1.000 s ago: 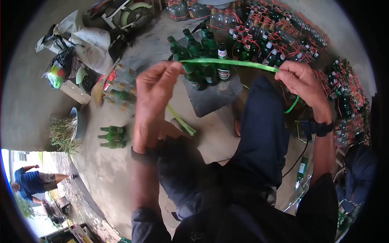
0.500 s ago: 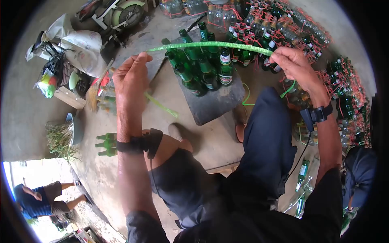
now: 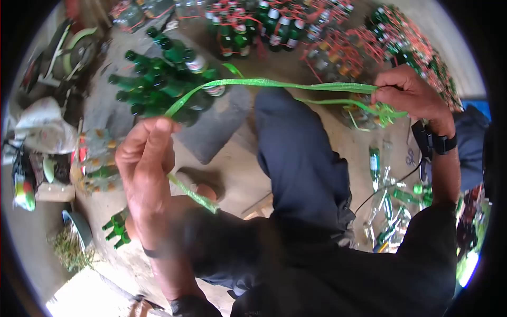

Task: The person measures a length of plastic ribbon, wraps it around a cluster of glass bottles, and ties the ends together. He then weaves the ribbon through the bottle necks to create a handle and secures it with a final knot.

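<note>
A green plastic strip spans the space in front of me, held at both ends. My left hand pinches it between thumb and fingers, and a loose tail hangs below that hand. Closed on the other end is my right hand, where another length of the strip trails beneath. Behind the strip, on the left, several green glass bottles stand grouped on a dark slab. My left hand is close to these bottles, in front of them.
Bundles of bottles tied with red string line the back and right. Loose bottles lie on the floor at right. A few green bottles lie near my left forearm. A person in dark clothing is at the right edge.
The view has swung to the right, so the bottles and slab now appear further left. The strip, earlier a taut arc, now sags and bends near my left hand; both hands still hold it.
</note>
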Demonstrator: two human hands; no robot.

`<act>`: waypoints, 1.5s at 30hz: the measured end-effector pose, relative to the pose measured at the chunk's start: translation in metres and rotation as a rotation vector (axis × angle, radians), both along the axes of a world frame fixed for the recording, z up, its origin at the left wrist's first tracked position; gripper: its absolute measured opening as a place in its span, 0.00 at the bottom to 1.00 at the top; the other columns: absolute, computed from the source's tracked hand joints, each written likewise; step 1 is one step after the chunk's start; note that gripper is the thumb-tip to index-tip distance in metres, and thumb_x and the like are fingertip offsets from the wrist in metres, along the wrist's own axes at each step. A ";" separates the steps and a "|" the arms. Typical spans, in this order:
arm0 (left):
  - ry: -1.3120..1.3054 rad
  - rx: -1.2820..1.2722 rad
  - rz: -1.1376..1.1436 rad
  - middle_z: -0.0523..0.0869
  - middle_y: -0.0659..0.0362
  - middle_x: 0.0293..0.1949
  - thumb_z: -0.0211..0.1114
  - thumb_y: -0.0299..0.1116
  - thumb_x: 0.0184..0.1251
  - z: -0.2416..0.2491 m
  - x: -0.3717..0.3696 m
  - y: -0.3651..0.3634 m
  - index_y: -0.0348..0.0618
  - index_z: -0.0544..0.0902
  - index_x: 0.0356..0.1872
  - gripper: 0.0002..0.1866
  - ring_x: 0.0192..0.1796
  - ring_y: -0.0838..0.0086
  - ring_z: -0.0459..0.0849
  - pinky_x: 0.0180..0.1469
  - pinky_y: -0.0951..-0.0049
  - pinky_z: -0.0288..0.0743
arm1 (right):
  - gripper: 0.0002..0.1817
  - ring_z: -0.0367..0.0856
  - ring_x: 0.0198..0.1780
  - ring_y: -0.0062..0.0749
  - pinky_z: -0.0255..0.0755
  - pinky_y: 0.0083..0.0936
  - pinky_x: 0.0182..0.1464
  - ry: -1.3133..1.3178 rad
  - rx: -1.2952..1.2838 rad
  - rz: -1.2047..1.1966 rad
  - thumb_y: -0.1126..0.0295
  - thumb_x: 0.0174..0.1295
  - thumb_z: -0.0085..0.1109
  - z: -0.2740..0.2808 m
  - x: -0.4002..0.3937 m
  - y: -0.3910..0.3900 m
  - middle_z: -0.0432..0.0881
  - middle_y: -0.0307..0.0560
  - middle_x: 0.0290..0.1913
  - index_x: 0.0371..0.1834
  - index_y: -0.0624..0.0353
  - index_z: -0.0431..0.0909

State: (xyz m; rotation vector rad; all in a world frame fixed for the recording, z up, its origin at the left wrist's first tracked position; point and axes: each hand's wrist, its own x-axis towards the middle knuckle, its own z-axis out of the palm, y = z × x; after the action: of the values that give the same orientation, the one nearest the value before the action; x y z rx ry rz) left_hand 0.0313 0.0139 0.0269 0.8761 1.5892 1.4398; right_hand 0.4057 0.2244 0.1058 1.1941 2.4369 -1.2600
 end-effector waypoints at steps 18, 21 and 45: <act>0.004 0.060 -0.078 0.64 0.74 0.21 0.62 0.38 0.81 0.015 0.063 -0.002 0.37 0.84 0.42 0.13 0.21 0.90 0.54 0.23 0.81 0.44 | 0.12 0.64 0.19 0.10 0.51 0.17 0.20 -0.147 0.343 -0.040 0.65 0.74 0.65 0.144 -0.002 -0.005 0.72 0.29 0.19 0.41 0.65 0.88; 0.011 0.098 0.024 0.63 0.74 0.20 0.62 0.38 0.82 0.025 0.042 0.000 0.36 0.84 0.42 0.14 0.21 0.90 0.54 0.23 0.81 0.44 | 0.13 0.63 0.19 0.10 0.51 0.18 0.20 0.020 0.354 0.142 0.64 0.74 0.65 0.142 -0.038 0.008 0.71 0.28 0.19 0.41 0.65 0.88; 0.195 0.129 0.507 0.64 0.78 0.18 0.68 0.39 0.77 -0.012 -0.147 0.036 0.43 0.90 0.40 0.11 0.19 0.93 0.55 0.22 0.81 0.44 | 0.14 0.77 0.28 0.26 0.69 0.30 0.29 0.442 0.553 0.213 0.63 0.73 0.60 -0.032 -0.246 0.129 0.81 0.41 0.26 0.43 0.66 0.86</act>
State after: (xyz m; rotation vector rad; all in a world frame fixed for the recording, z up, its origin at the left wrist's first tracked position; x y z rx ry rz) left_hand -0.1159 0.0495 0.0147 0.7322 1.9803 1.8684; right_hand 0.1599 0.3536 0.0738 0.7633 3.2804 -0.8839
